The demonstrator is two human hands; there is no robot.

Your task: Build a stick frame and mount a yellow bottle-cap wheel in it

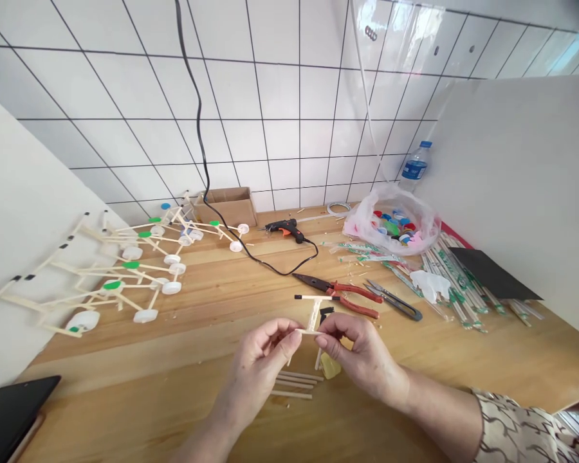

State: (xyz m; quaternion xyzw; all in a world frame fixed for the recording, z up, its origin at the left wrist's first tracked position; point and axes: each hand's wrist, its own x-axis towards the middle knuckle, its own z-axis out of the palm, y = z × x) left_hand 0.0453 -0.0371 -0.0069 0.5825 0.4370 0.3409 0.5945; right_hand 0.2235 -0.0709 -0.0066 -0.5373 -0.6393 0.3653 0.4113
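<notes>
Both my hands pinch a small frame of glued wooden sticks held above the wooden table. My left hand grips the lower crossbar from the left. My right hand pinches the same crossbar from the right, fingers closed. The frame's top stick has black-marked ends. Below my hands lie several cut wooden sticks and a small yellowish piece. Red-handled pliers and a small pair of snips lie just beyond the frame.
Finished stick models with white and green bottle caps lie at the left. A black glue gun with its cord, a cardboard box, a bag of coloured caps, wrapped chopsticks, a water bottle and a phone are about.
</notes>
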